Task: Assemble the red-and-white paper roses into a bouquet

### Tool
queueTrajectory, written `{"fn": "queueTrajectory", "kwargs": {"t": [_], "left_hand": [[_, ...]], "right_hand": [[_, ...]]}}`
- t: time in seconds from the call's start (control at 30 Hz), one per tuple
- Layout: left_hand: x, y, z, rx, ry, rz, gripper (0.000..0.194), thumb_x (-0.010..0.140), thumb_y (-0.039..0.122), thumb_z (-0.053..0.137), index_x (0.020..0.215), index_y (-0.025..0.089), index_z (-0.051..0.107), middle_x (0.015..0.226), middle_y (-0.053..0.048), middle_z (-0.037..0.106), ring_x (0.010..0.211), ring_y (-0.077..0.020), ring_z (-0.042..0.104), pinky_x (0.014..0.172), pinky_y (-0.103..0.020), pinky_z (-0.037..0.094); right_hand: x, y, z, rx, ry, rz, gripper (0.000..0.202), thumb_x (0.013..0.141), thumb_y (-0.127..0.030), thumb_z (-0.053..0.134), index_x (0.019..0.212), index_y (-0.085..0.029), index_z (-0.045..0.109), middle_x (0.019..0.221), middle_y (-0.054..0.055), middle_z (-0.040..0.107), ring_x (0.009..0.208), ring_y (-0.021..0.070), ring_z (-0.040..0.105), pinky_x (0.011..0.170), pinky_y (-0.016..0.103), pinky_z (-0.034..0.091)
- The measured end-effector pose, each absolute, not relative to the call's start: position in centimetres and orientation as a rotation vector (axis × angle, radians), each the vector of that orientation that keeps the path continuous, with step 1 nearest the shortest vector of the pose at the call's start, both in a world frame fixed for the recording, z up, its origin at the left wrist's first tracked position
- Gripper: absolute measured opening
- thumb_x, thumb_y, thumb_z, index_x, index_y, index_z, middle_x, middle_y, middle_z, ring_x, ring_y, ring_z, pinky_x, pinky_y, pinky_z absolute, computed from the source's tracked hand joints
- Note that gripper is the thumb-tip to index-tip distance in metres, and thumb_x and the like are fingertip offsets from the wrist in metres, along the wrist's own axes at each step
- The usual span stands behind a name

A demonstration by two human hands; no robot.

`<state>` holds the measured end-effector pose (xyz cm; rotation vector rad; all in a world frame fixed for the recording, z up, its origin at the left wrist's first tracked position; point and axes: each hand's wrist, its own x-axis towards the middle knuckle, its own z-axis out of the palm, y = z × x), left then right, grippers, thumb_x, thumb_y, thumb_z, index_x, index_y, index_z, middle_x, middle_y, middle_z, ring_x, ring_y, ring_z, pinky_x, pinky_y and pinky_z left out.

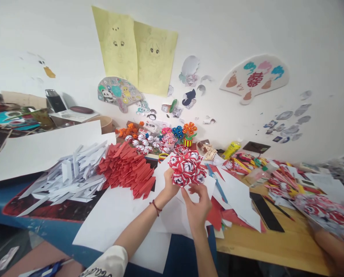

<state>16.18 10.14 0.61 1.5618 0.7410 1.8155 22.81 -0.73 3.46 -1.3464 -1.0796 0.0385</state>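
Note:
A ball of red and white folded paper flowers [187, 168] is held up over white sheets at the middle of the table. My left hand [171, 184], with a dark red band on its wrist, grips the ball at its lower left, and its fingers are partly hidden behind it. Just below the ball, my right hand [198, 203] has thumb and fingertips curved up near its underside, with a gap between them. Left of my hands lie a pile of red folded strips [126, 166] and a pile of white folded strips [74, 173].
Small paper flowers [144, 143] and a striped flower pot [187, 142] stand at the back. A blue ruler [217, 182], a dark phone [266, 212] and a yellow bottle [232, 149] lie to the right. Another person's hand [338, 246] shows at the right edge.

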Motion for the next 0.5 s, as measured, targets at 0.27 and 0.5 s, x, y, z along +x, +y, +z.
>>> {"fn": "queueTrajectory", "kwargs": {"t": [0.27,0.5], "left_hand": [[15.8,9.6,1.1,1.526,0.761,1.819,0.032,0.079,0.045,0.056,0.060,0.019,0.053,0.062,-0.001,0.059,0.060,-0.0167,0.053,0.060,-0.029,0.046],[15.7,9.5,1.2,1.526,0.767,1.770,0.037,0.084,0.048,0.051,0.061,0.019,0.052,0.062,-0.001,0.058,0.062,-0.0170,0.052,0.058,-0.029,0.046]], "right_hand": [[19.7,1.5,3.5,-1.414,-1.021,-0.210,0.029,0.072,-0.036,0.078,0.091,-0.017,0.066,0.067,0.000,0.062,0.056,0.0150,0.055,0.057,0.027,0.046],[19.8,3.1,2.6,-1.289,-1.028,-0.194,0.021,0.076,-0.031,0.073,0.090,-0.015,0.066,0.073,0.004,0.067,0.063,0.0170,0.060,0.064,0.030,0.052]]}}
